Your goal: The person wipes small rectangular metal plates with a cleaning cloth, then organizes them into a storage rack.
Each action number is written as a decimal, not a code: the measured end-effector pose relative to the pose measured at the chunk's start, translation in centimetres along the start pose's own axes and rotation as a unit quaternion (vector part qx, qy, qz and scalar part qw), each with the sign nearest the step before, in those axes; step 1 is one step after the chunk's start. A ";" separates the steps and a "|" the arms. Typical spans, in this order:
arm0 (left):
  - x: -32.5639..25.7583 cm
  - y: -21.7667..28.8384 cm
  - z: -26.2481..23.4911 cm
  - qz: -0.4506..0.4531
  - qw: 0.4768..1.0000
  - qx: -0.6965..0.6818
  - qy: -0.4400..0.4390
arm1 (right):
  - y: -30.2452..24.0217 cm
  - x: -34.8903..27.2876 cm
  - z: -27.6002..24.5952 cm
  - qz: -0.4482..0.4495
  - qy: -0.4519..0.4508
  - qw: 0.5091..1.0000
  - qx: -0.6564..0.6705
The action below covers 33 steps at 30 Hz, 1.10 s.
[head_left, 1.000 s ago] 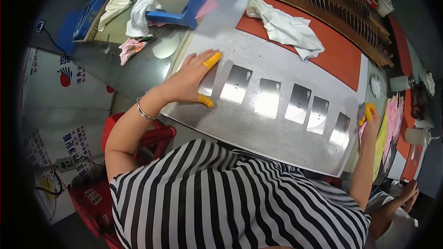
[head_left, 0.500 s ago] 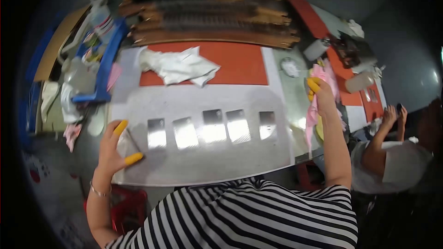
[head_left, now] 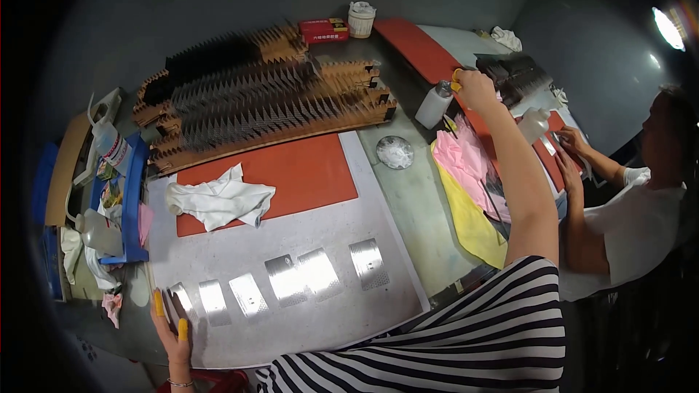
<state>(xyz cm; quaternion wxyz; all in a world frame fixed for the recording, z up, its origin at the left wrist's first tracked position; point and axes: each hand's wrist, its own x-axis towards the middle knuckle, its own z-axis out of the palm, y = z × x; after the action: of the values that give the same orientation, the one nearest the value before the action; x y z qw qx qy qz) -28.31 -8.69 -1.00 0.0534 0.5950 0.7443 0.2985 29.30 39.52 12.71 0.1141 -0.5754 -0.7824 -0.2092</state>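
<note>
My left hand, with yellow finger covers on thumb and finger, grips a thin metal plate by its edges at the table's left front. Several shiny rectangular metal plates lie in a row on the grey sheet, among them a perforated plate and one at the right end, a bright plate. Stretched far to the right, my right hand has its covered fingers curled together beside the top of a white bottle. Whether they touch the bottle or pinch something cannot be made out.
A white cloth lies on an orange mat. Behind stand spiky dark racks. A blue tray with bottles is at left. Right of the sheet are a round dish and pink cloth. Another person works at far right.
The view has swung to the right. My right hand has moved from over the pink cloth to the bottle's top. My left hand still has the plate and is now further down in view.
</note>
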 end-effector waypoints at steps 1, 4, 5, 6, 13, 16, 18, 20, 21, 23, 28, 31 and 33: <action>0.0 -0.2 0.1 -0.005 1.000 -0.016 0.015 | 0.3 0.5 0.6 -0.009 0.009 1.000 -0.003; -0.1 -0.5 0.3 -0.018 0.999 -0.031 0.036 | 0.8 1.8 1.9 -0.030 0.008 0.999 -0.011; -0.1 -0.5 0.3 -0.020 0.999 -0.032 0.039 | 0.5 1.9 2.0 -0.040 0.009 0.999 -0.012; -0.1 -0.5 0.2 -0.023 0.999 -0.030 0.039 | 0.4 2.0 2.1 -0.042 0.007 0.999 -0.009; -0.7 -0.2 -0.5 -0.013 0.999 0.044 0.024 | 0.3 2.6 2.4 -0.086 -0.001 0.996 -0.019; -0.1 -0.1 -0.1 -0.013 0.999 0.041 0.017 | 1.1 2.2 3.5 -0.101 0.001 0.995 -0.008; 0.1 0.2 -0.1 -0.009 0.999 0.050 0.009 | 1.5 1.9 3.2 -0.099 0.002 0.995 -0.026; 0.2 0.1 0.2 -0.012 1.000 0.020 0.021 | 1.1 1.5 1.8 -0.078 0.014 0.996 -0.033; 0.1 -0.3 0.3 -0.013 1.000 -0.003 0.029 | 0.4 1.2 0.9 -0.056 0.037 0.998 -0.016; -0.4 -0.5 0.3 -0.019 0.999 -0.012 0.041 | -1.4 -0.2 -0.1 -0.031 0.053 0.998 0.004; -0.3 -1.1 0.4 -0.023 0.996 0.015 0.090 | -6.1 -6.7 2.6 -0.032 -0.094 0.986 0.137; -0.4 -1.4 0.2 -0.030 0.990 0.072 0.114 | -7.9 -8.4 6.3 -0.011 -0.123 0.967 0.224; -0.6 -0.5 0.4 -0.038 0.990 0.011 0.133 | -8.3 -8.5 6.9 -0.008 -0.123 0.951 0.282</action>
<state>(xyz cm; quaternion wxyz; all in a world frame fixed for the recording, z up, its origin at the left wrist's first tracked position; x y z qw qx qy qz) -28.40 -9.15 -1.76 -0.0414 0.5215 0.7704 0.3644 24.49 33.36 1.45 0.1729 -0.5350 -0.8219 0.0916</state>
